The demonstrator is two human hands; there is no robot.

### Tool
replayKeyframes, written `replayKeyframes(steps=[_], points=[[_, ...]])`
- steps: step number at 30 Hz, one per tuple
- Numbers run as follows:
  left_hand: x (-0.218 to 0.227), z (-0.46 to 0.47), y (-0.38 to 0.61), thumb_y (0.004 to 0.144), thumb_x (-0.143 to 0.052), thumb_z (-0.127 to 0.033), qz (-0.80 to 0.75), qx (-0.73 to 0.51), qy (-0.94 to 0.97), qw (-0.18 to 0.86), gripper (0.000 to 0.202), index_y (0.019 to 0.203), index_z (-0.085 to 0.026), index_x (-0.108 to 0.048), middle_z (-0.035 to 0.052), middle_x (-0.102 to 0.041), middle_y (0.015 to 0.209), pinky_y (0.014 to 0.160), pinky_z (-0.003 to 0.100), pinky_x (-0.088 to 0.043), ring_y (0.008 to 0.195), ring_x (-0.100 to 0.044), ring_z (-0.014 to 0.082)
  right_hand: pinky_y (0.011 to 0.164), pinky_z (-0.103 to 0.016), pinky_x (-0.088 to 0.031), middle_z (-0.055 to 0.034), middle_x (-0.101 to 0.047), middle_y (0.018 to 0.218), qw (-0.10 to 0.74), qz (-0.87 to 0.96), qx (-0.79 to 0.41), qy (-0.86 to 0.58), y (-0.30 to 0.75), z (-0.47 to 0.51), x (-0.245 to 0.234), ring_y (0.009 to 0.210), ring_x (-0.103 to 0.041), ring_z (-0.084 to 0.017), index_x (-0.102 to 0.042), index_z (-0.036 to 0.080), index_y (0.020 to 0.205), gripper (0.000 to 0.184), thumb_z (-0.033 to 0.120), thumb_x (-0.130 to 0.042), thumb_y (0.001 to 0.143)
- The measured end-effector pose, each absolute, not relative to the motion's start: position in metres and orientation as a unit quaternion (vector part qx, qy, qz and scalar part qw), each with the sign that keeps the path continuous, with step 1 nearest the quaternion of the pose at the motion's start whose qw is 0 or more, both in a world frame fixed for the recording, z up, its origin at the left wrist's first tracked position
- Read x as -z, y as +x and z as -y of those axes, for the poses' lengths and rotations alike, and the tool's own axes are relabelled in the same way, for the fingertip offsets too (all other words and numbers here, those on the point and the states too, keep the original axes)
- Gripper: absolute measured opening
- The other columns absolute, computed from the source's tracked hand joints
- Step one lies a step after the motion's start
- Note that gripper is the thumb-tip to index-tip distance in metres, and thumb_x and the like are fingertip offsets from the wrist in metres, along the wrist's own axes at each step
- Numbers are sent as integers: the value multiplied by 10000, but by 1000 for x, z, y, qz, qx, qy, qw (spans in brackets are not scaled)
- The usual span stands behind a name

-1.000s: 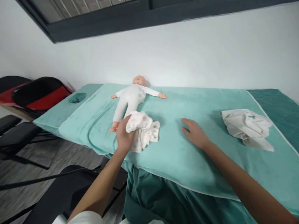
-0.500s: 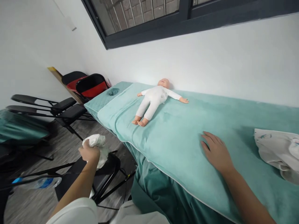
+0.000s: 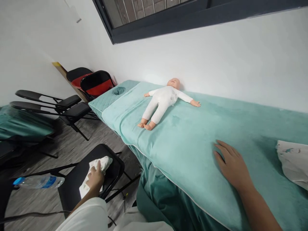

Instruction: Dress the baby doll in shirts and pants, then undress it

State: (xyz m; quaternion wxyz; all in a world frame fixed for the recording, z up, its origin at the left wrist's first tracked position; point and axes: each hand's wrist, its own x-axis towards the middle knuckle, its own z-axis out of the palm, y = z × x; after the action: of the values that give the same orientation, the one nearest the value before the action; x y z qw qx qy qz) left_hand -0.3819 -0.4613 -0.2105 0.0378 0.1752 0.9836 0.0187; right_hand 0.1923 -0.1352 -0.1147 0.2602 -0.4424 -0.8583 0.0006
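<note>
My left hand (image 3: 96, 178) is over the black chair seat, fingers spread on a crumpled white cloth (image 3: 105, 163) that looks soft and bunched. White material also shows under and left of the fingers; whether it is one piece I cannot tell. My right hand (image 3: 232, 162) rests palm down on the teal bed cover (image 3: 183, 144), fingers extended, holding nothing. Beyond it a baby doll (image 3: 161, 98) in a white body suit lies on its back, arms out, head toward the wall. Right of my right hand is a white cloth item (image 3: 292, 160) with small prints, cut off by the frame.
The black folding chair (image 3: 72, 179) stands beside the bed's near edge. A water bottle (image 3: 39, 182) with a blue cap lies left of the seat. Further folding chairs (image 3: 97, 84) are by the far end. A dark window frame (image 3: 158, 24) runs above the bed.
My left hand has come down with the white cloth, from above the chair onto its seat, and its fingers have spread. My right hand stays flat on the bed. The view has shifted slightly.
</note>
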Motion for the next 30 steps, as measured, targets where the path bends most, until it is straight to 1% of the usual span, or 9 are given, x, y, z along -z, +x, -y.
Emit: replayKeyframes(steps=[4,6,10,13,16,19,23,27,30], points=[[224,459,-387,855,-477,-363,-990,-68,115,33,628,1470,-267,-393,220,-366,1570,1015,701,-354,1385,-417,486,991,-511,-504,-147,-640,1353,265,856,-10,-445,191,136,115,1222,-612,-329,-614,162,1242,351,356,-442,1004],[223,455,-391,775,-543,-372,-988,-120,96,12,625,1393,-321,-456,176,-374,1596,994,769,-332,1425,-381,492,992,-513,-504,-146,-639,1357,269,850,-15,-453,190,141,115,1225,-609,-329,-622,167,1232,337,344,-456,999],[216,447,-382,688,-562,-419,-962,-213,147,-91,679,1354,-477,-445,5,-222,1691,985,898,-187,1505,-245,486,1026,-513,-489,-138,-634,1366,281,835,-34,-472,189,164,111,1244,-596,-312,-630,184,1227,304,302,-486,987],[209,432,-361,741,-499,-442,-919,-248,266,-150,826,1472,-648,-174,-186,-11,1689,1102,838,-142,1531,-211,427,1048,-512,-483,-121,-623,1384,279,828,-54,-484,195,187,109,1274,-575,-295,-622,194,1231,285,275,-499,986],[199,400,-332,753,-495,-408,-868,-303,366,-144,854,1456,-714,-119,-335,-13,1635,1186,695,-282,1522,-270,373,1065,-515,-481,-110,-608,1400,292,810,-66,-505,207,211,110,1306,-549,-285,-604,208,1246,281,253,-515,983],[186,357,-290,740,-546,-377,-817,-363,430,-123,786,1490,-529,-366,-187,-209,1668,1214,658,-307,1494,-323,403,1073,-511,-491,-113,-588,1409,321,779,-75,-533,224,234,115,1323,-534,-271,-577,228,1276,304,225,-514,979],[162,297,-208,793,-626,-332,-711,-449,530,-109,455,1247,-298,-623,59,-484,1513,1122,695,-419,1409,-438,413,1091,-539,-479,-142,-521,1452,357,740,-56,-568,249,252,112,1350,-503,-278,-545,231,1315,340,238,-526,976],[133,240,-114,886,-560,-168,-573,-477,666,-22,338,1213,-246,-599,104,-579,1363,1111,586,-474,1334,-533,292,1110,-558,-449,-166,-510,1449,407,690,17,-598,281,245,91,1363,-486,-293,-535,209,1342,395,277,-575,956],[118,198,-51,954,-474,-170,-520,-471,711,49,327,1264,-219,-567,122,-617,1322,1083,508,-506,1271,-575,243,1122,-543,-432,-176,-531,1424,446,638,65,-624,309,219,78,1361,-493,-297,-534,187,1343,443,305,-619,925]])
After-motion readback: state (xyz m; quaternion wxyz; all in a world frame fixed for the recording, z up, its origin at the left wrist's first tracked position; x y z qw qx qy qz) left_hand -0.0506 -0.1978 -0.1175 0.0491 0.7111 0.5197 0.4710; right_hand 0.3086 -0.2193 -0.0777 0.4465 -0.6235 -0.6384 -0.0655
